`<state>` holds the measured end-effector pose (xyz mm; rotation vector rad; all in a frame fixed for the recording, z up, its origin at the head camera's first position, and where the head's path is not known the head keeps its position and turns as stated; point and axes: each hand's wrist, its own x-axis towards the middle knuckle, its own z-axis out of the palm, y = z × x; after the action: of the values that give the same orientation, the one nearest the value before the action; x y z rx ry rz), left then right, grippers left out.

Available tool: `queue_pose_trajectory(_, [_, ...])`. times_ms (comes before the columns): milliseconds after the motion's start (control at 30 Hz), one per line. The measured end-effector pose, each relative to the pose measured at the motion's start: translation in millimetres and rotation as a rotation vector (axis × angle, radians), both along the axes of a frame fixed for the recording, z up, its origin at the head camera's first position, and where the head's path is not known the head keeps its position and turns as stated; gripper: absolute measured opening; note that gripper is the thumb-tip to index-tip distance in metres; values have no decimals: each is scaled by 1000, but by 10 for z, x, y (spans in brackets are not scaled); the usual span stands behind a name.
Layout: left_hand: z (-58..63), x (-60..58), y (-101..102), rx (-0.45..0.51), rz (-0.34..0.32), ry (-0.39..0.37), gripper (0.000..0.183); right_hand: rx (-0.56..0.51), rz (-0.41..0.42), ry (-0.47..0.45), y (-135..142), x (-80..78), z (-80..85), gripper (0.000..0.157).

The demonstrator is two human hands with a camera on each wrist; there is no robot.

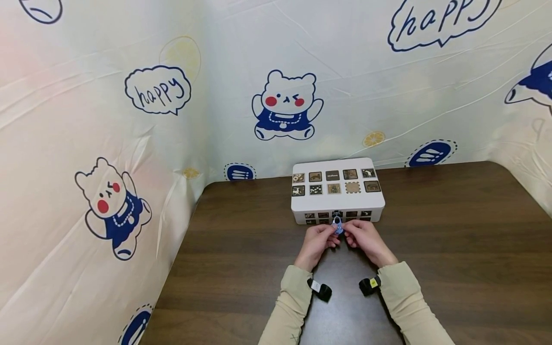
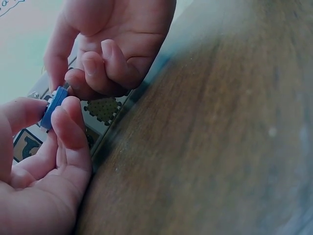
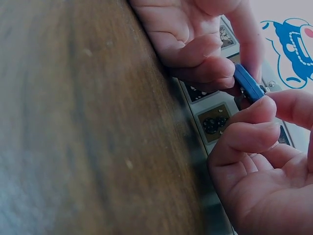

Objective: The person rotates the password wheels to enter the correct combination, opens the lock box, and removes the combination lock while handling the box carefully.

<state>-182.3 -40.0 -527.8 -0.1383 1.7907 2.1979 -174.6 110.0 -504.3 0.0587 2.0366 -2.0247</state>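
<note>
A small blue padlock (image 1: 339, 229) with a metal shackle is at the front clasp (image 1: 337, 213) of a white box. My left hand (image 1: 316, 245) pinches one side of the padlock between thumb and fingers. From the other side, my right hand (image 1: 368, 241) pinches it too. Seen edge-on in the left wrist view, the padlock's blue body (image 2: 53, 108) lies between both hands' fingertips; small pale parts, perhaps dials, show on one face. The right wrist view has the blue body (image 3: 249, 83) likewise. Fingers hide whether the shackle is through the clasp.
The white box (image 1: 336, 203), lid down and covered with small square pictures, stands at the back of the dark wooden table (image 1: 241, 268). Behind it hangs a pale curtain (image 1: 233, 105) printed with bears. Black straps with small devices (image 1: 321, 290) circle both wrists.
</note>
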Motion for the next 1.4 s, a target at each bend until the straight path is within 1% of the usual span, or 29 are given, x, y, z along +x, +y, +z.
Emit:
queue_pose_trajectory(233, [-36, -11, -13, -3, -16, -1, 19, 1, 2, 3, 3, -3, -7, 23])
queue_pose_trajectory(467, [-26, 0, -9, -11, -7, -5, 16, -3, 7, 1, 3, -9, -36, 24])
queue_pose_trajectory(700, [-18, 8, -5, 4, -1, -8, 14, -8, 6, -5, 1, -10, -54, 25])
queue_pose_trajectory(1167, [-32, -16, -12, 7, -8, -12, 11, -5, 3, -1, 3, -3, -19, 25])
queue_pose_trajectory(1400, [-29, -12, -14, 2, -14, -4, 14, -6, 2, -8, 4, -7, -15, 26])
